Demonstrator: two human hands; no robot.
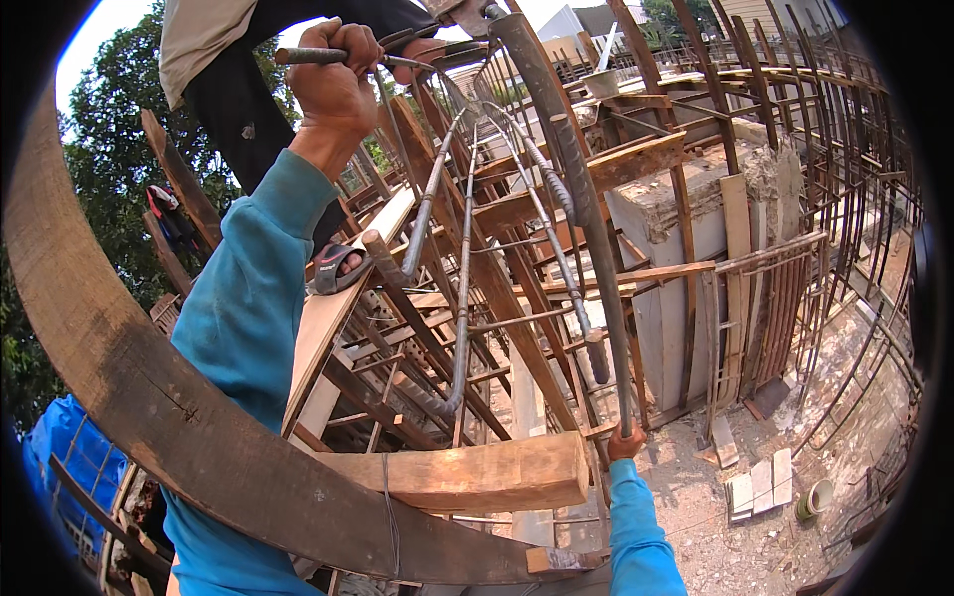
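Note:
My left hand (338,74), raised at the top left, is closed in a fist around a short dark metal rod (296,57) whose end sticks out to the left. Lower right, my right hand (626,440) grips the bottom end of a long dark steel bar (599,253) that slants up to the top centre. Between my hands hangs a cage of ribbed reinforcing bars (467,248) with bent ends. Close beyond my left fist is another person's hand (417,55), partly hidden by the bars.
Another person in dark trousers (243,104) stands on a plank (323,328), wearing a sandal (338,268). A curved timber (149,397) and a thick wooden beam (487,472) cross in front of me. Upright rods (835,129) and a concrete block (666,288) stand right; a bucket (815,499) lies below.

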